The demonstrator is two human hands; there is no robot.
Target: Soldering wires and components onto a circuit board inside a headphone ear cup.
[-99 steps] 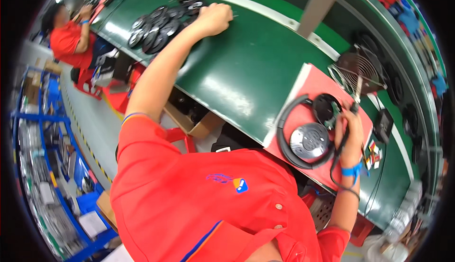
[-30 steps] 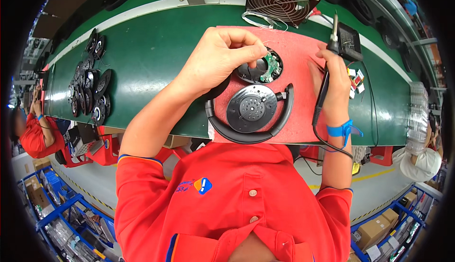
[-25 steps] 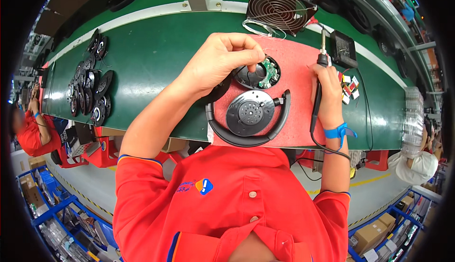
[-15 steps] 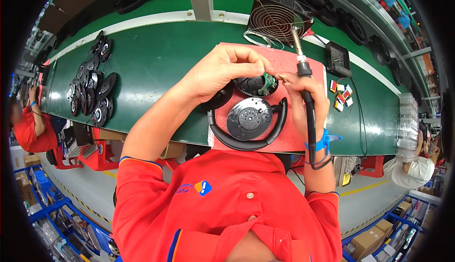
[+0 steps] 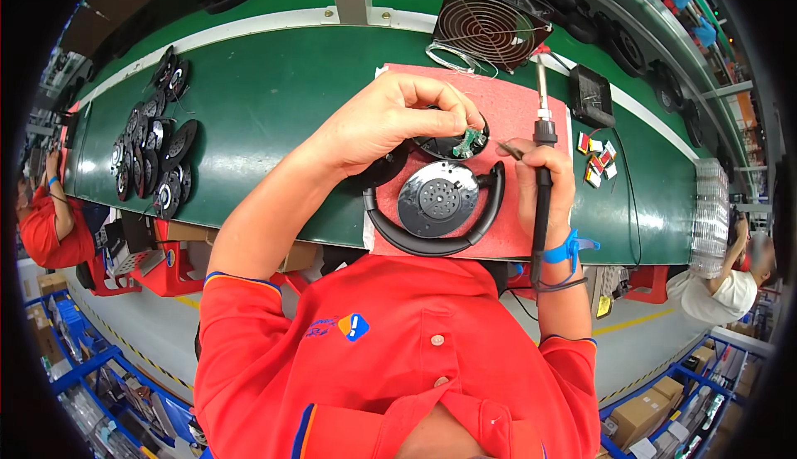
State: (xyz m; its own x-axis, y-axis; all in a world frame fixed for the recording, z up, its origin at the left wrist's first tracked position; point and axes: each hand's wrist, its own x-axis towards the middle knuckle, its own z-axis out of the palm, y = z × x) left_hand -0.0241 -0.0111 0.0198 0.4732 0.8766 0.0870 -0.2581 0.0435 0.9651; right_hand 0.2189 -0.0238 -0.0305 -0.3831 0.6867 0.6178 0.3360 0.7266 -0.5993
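Observation:
My left hand pinches at the upper end of a small green circuit board; whether the fingertips grip the board itself or its wires is hidden. Behind the board sits a round black headphone ear cup, partly covered by that hand. To the right, my right hand is closed round a soldering iron, its metal tip pointing away from me. A short dark pointed tool, perhaps tweezers, sticks out from the same fingers toward the board. Nearer me lies the headband with a second ear cup.
A red mat covers this part of the green bench. Beyond it stand a fan with a wire guard and a black tray. Small battery packs lie right; many black discs are piled left. People sit at both sides.
My right hand has drawn back to the right, away from the left fingertips, taking the soldering iron and pointed tool along. The left hand stays almost in place at the board.

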